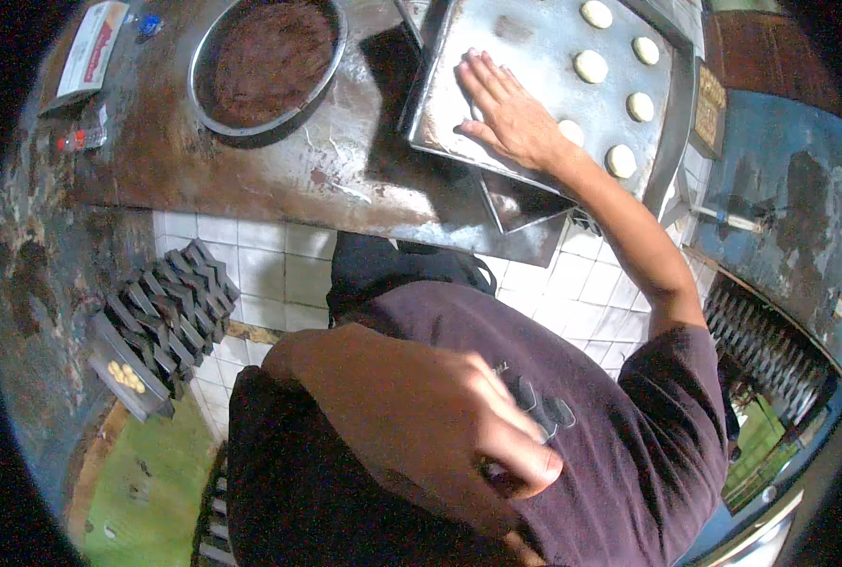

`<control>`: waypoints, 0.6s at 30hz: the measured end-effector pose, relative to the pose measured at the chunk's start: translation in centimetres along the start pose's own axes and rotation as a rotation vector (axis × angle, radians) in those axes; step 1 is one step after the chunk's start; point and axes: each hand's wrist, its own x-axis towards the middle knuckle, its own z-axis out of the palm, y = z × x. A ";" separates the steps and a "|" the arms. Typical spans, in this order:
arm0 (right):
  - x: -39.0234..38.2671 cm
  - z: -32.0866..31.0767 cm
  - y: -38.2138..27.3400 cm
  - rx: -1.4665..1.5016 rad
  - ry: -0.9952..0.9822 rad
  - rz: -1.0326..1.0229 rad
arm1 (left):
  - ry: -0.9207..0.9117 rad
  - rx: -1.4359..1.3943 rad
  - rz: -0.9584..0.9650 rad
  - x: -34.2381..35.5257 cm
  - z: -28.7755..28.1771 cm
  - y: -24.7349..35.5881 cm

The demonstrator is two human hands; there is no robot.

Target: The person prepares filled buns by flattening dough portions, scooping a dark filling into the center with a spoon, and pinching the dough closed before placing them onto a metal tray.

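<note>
My right hand (pixel 513 115) lies flat, fingers stretched, on the left part of a pale metal baking tray (pixel 546 99); whatever may be under its palm is hidden. Several small round white dough balls (pixel 590 67) sit on the tray to the right of it, and one of them (pixel 569 132) is partly covered by the wrist. My left hand (pixel 506 425) is raised in front of my dark shirt, away from the table. Its fingers are curled closed, and I cannot make out what is inside them, if anything.
A round metal pan (pixel 215 120) of dark brown filling (pixel 274 61) stands on the worn table (pixel 345 180). Farther left lie a white and red box (pixel 92 57) and a clear red-topped container (pixel 83 142). Stacked dark trays (pixel 166 307) stand low at left; a blue surface (pixel 790 189) is at right.
</note>
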 end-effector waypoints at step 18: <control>-2.1 -9.6 -7.1 1.203 0.892 0.387 | 0.211 -0.319 0.289 -2.3 9.6 4.8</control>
